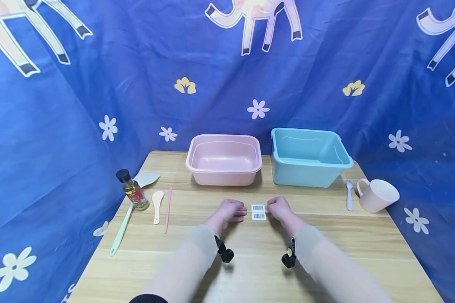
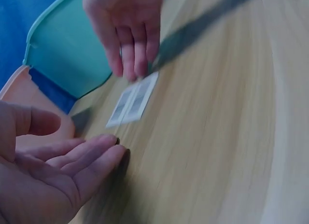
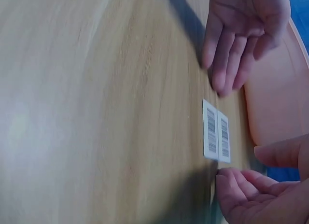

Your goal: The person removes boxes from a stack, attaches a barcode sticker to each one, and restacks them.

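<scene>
A white card with two barcodes (image 1: 258, 212) lies flat on the wooden table between both hands. My left hand (image 1: 232, 210) is just left of it, palm turned inward, fingers extended and thumb apart in the left wrist view. On the other side is my right hand (image 1: 280, 207), its loosely bent fingertips close to the card's edge. Seen from the right wrist, the barcode card (image 3: 217, 132) sits between the fingertips of the two hands. Neither hand has anything in its grasp.
Behind the hands stand a pink basin (image 1: 223, 179) and a blue bin (image 1: 303, 174). To the left are a bottle (image 1: 136, 195), a green-handled spatula (image 1: 121, 231), a white spoon (image 1: 156, 206) and a pink stick (image 1: 168, 210). At right are a small fork (image 1: 349, 195) and a tipped pink mug (image 1: 377, 195).
</scene>
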Demonstrator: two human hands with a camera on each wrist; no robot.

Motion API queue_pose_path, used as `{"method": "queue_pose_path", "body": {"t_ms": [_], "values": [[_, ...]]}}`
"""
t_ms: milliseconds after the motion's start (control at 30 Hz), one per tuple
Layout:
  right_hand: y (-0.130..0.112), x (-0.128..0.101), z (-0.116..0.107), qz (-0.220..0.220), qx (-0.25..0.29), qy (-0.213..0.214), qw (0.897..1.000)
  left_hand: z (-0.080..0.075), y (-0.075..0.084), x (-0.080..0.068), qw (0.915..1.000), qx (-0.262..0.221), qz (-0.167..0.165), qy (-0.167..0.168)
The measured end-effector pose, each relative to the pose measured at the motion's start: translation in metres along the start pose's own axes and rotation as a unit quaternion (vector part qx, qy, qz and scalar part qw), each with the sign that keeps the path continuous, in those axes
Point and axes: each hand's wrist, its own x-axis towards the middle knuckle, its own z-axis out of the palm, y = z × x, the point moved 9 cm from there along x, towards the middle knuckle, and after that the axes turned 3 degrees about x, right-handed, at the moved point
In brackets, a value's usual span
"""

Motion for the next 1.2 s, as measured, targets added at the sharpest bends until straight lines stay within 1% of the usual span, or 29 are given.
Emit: {"method": "queue_pose_path", "body": {"t_ms": [100,200,400,667,733,933,1033,1200], "values": [[0.003,-0.003,0.003,0.017,0.028,0.004,0.999,0.006,-0.003,0.0,0.999,-0.041,-0.018,0.003],[0.007,-0.005,0.006,0.037,0.048,0.011,0.998,0.01,-0.005,0.001,0.998,-0.056,-0.03,0.005],[0.012,-0.003,0.007,0.059,0.077,0.026,0.995,0.011,-0.005,0.0,0.9981,-0.048,-0.034,0.013],[0.011,-0.002,0.009,0.051,0.121,0.028,0.991,0.011,-0.006,0.001,0.9979,-0.045,-0.04,0.024],[0.011,-0.001,0.011,0.05,0.125,0.031,0.99,0.011,-0.006,0.001,0.9979,-0.045,-0.039,0.025],[0.013,0.002,0.016,0.051,0.108,0.043,0.992,0.01,-0.005,0.001,0.998,-0.048,-0.037,0.021],[0.013,0.002,0.016,0.052,0.117,0.039,0.991,0.009,-0.004,0.0,0.9985,-0.039,-0.033,0.019],[0.008,0.001,0.015,0.039,0.158,0.019,0.986,0.006,-0.004,-0.002,0.9994,-0.02,-0.018,0.021]]}}
